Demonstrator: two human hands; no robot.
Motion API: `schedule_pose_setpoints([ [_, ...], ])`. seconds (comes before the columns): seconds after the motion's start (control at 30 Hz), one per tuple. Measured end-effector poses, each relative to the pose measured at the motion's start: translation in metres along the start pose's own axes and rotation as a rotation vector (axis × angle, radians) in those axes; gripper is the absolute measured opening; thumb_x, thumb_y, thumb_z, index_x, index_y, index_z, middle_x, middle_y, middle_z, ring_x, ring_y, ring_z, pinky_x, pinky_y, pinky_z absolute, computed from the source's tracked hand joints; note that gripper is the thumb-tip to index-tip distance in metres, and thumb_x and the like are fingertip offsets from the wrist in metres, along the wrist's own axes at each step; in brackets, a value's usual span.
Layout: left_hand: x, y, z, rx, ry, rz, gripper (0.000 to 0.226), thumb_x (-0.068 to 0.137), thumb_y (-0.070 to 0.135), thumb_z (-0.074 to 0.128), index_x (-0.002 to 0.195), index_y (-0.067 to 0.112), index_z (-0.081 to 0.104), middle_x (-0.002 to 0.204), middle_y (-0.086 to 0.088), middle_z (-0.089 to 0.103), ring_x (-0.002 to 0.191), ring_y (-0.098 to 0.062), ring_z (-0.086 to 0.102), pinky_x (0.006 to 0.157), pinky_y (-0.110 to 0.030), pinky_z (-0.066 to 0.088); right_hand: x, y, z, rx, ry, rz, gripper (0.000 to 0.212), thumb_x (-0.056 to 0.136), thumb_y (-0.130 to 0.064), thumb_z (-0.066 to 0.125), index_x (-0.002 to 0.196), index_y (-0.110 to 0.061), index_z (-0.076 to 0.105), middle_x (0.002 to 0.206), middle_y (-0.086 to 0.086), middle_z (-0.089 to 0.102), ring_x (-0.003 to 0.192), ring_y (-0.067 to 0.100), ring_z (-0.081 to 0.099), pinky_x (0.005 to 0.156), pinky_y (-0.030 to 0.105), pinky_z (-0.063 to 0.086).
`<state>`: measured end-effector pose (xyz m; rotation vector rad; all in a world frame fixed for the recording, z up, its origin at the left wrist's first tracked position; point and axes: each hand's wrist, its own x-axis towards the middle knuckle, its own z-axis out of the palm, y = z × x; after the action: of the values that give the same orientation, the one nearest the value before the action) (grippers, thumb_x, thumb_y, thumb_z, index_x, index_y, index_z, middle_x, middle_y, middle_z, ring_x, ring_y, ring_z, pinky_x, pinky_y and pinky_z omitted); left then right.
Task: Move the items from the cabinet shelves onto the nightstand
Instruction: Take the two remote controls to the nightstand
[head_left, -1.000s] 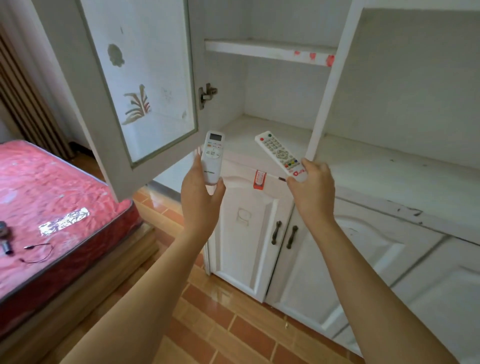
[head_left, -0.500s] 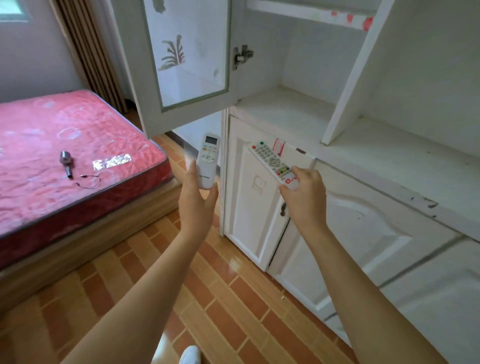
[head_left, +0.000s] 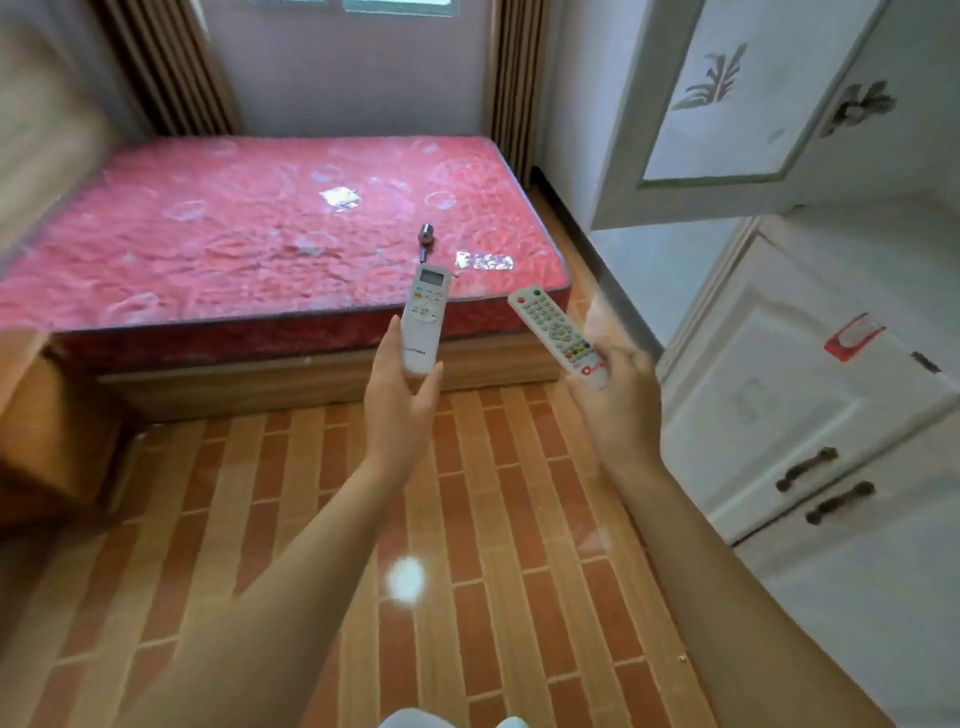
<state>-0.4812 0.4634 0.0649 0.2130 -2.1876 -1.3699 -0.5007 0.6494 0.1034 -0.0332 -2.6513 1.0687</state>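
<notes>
My left hand grips the lower end of a white air-conditioner remote with a small screen on top, held upright. My right hand holds a white TV remote with many coloured buttons, tilted up to the left. Both remotes hang over the brick-patterned floor, in front of the bed. The white cabinet is at the right, its glass door swung open. A brown wooden piece of furniture shows blurred at the left edge; whether it is the nightstand I cannot tell.
A bed with a red mattress fills the middle, with a small metal object and shiny patches on it. Striped curtains hang by the window behind. The lower cabinet doors with dark handles are shut. Brick-patterned floor lies below.
The view has swung left, away from the cabinet shelves toward the bed. Both hands still hold their remotes and have moved with me, away from the shelf.
</notes>
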Motion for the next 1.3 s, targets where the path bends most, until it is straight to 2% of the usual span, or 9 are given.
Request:
schedule_pose_setpoints([
  [0.07, -0.006, -0.015, -0.036, 0.033, 0.065, -0.029, 0.066, 0.088, 0.013, 0.06, 0.144, 0.012, 0.026, 0.14, 0.002, 0.04, 0.127, -0.004, 0.036, 0.107, -0.017, 0.032, -0.009, -0.023, 0.026, 0.027, -0.055, -0.059, 0.047, 0.083, -0.017, 0.065, 0.127, -0.01, 0.051, 0.122, 0.011, 0.049, 0.108, 0.02, 0.051, 0.08, 0.014, 0.033],
  [0.17, -0.02, -0.032, -0.091, 0.108, 0.179, -0.091, 0.066, 0.088, 0.014, 0.059, 0.144, 0.011, 0.025, 0.143, 0.0, 0.038, 0.132, -0.009, 0.034, 0.106, -0.012, 0.027, -0.027, -0.058, 0.061, 0.088, -0.137, -0.158, 0.05, 0.083, -0.013, 0.064, 0.13, -0.006, 0.049, 0.123, 0.013, 0.047, 0.099, 0.01, 0.046, 0.081, 0.005, 0.028],
  [0.23, -0.03, -0.043, -0.125, 0.151, 0.26, -0.127, 0.065, 0.089, 0.014, 0.059, 0.144, 0.011, 0.025, 0.146, -0.004, 0.037, 0.134, -0.012, 0.033, 0.11, -0.022, 0.028, -0.04, -0.08, 0.08, 0.123, -0.196, -0.215, 0.05, 0.084, -0.011, 0.064, 0.131, -0.004, 0.047, 0.122, 0.014, 0.047, 0.096, 0.009, 0.045, 0.081, 0.002, 0.023],
  [0.37, -0.054, -0.06, -0.183, 0.227, 0.385, -0.22, 0.065, 0.09, 0.018, 0.057, 0.145, 0.014, 0.023, 0.148, -0.003, 0.034, 0.133, -0.005, 0.028, 0.112, -0.031, 0.031, -0.065, -0.118, 0.116, 0.176, -0.306, -0.322, 0.049, 0.085, -0.012, 0.062, 0.131, -0.004, 0.046, 0.116, 0.008, 0.045, 0.093, 0.007, 0.043, 0.077, -0.003, 0.028],
  [0.53, -0.084, -0.07, -0.234, 0.287, 0.56, -0.315, 0.065, 0.09, 0.016, 0.057, 0.145, 0.013, 0.023, 0.148, -0.004, 0.034, 0.134, -0.006, 0.028, 0.101, -0.011, 0.028, -0.093, -0.153, 0.153, 0.188, -0.43, -0.406, 0.049, 0.085, -0.013, 0.062, 0.131, -0.004, 0.047, 0.121, 0.012, 0.047, 0.093, 0.01, 0.046, 0.077, 0.004, 0.027],
  [0.8, -0.115, -0.081, -0.282, 0.308, 0.779, -0.456, 0.066, 0.089, 0.018, 0.058, 0.145, 0.019, 0.023, 0.149, -0.001, 0.033, 0.137, -0.014, 0.03, 0.099, -0.02, 0.038, -0.119, -0.193, 0.197, 0.236, -0.595, -0.56, 0.047, 0.087, -0.013, 0.06, 0.131, -0.005, 0.046, 0.121, 0.01, 0.048, 0.094, 0.005, 0.041, 0.077, 0.009, 0.031],
  [1.0, -0.132, -0.089, -0.305, 0.386, 0.919, -0.515, 0.065, 0.089, 0.012, 0.058, 0.144, 0.011, 0.025, 0.148, -0.007, 0.034, 0.136, -0.018, 0.031, 0.079, 0.012, 0.025, -0.136, -0.218, 0.229, 0.278, -0.726, -0.629, 0.048, 0.087, -0.013, 0.058, 0.132, -0.004, 0.045, 0.123, 0.01, 0.046, 0.097, 0.008, 0.044, 0.083, 0.018, 0.039],
  [1.13, -0.139, -0.101, -0.326, 0.404, 0.967, -0.548, 0.065, 0.089, 0.013, 0.058, 0.145, 0.014, 0.024, 0.148, -0.006, 0.034, 0.135, -0.017, 0.033, 0.099, -0.011, 0.033, -0.149, -0.24, 0.249, 0.307, -0.795, -0.661, 0.048, 0.087, -0.013, 0.058, 0.132, -0.004, 0.045, 0.123, 0.009, 0.046, 0.106, 0.015, 0.05, 0.082, 0.017, 0.041],
  [1.3, -0.131, -0.121, -0.356, 0.397, 1.018, -0.543, 0.064, 0.088, 0.009, 0.059, 0.143, 0.01, 0.026, 0.146, -0.009, 0.037, 0.13, -0.012, 0.036, 0.094, -0.004, 0.028, -0.161, -0.272, 0.281, 0.313, -0.825, -0.684, 0.048, 0.087, -0.014, 0.059, 0.132, -0.006, 0.045, 0.124, 0.007, 0.046, 0.099, 0.007, 0.042, 0.078, 0.016, 0.039],
])
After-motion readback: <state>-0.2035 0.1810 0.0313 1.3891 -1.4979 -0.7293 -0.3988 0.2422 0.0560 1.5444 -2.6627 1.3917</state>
